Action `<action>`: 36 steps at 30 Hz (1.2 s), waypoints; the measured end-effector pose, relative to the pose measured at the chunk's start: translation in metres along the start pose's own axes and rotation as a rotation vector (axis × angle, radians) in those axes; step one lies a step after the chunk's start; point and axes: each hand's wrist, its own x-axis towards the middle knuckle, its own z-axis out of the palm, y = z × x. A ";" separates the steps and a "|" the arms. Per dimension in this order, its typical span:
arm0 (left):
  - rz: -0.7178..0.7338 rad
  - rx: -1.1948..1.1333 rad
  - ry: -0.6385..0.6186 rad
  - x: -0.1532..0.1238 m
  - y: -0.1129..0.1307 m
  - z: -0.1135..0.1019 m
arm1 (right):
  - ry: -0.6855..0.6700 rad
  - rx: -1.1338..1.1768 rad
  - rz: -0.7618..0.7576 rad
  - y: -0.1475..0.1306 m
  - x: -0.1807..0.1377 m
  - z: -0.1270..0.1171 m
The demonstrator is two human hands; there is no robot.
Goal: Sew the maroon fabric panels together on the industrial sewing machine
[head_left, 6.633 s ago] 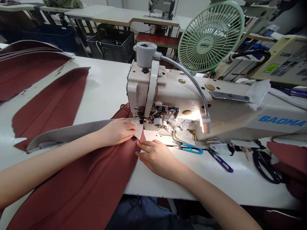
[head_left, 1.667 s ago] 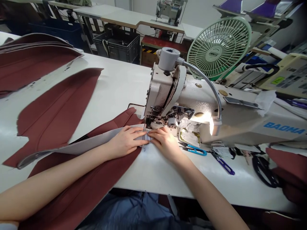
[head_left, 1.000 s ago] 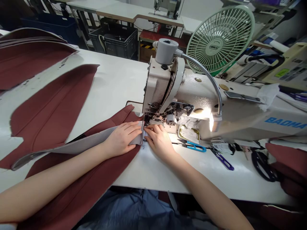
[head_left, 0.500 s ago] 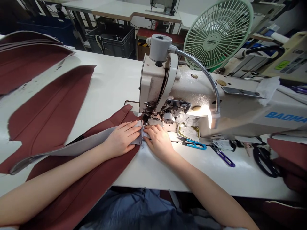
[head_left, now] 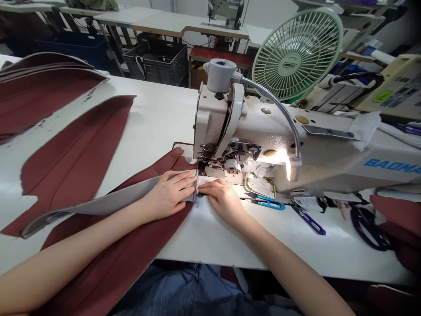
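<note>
My left hand [head_left: 171, 193] lies flat with fingers spread on a maroon fabric piece [head_left: 144, 241], whose grey backing [head_left: 128, 193] is turned up along a strip. Its fingertips rest close to the fabric's right edge, just in front of the presser foot [head_left: 201, 167] of the sewing machine [head_left: 217, 118]. My right hand [head_left: 225, 199] is closed, its fingers pressed together at that same edge; the fingertips partly hide what they pinch. Part of the maroon fabric extends behind the left hand toward the needle area, and more hangs toward my lap.
Maroon panels [head_left: 79, 149] lie on the left of the white table [head_left: 158, 105], with a stack [head_left: 49, 96] behind. Blue thread snips [head_left: 268, 202], purple snips [head_left: 311, 221] and black-handled scissors [head_left: 365, 228] lie at right. A lamp [head_left: 294, 169] lights the machine; a green fan [head_left: 296, 52] stands behind.
My right hand's fingers have drawn together and shifted slightly back from the presser foot at the fabric edge. The left hand stays on the fabric. The whole view has shifted down a little.
</note>
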 end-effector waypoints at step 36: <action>-0.094 -0.016 -0.023 0.039 -0.013 0.002 | 0.039 -0.308 -0.023 0.007 0.012 -0.003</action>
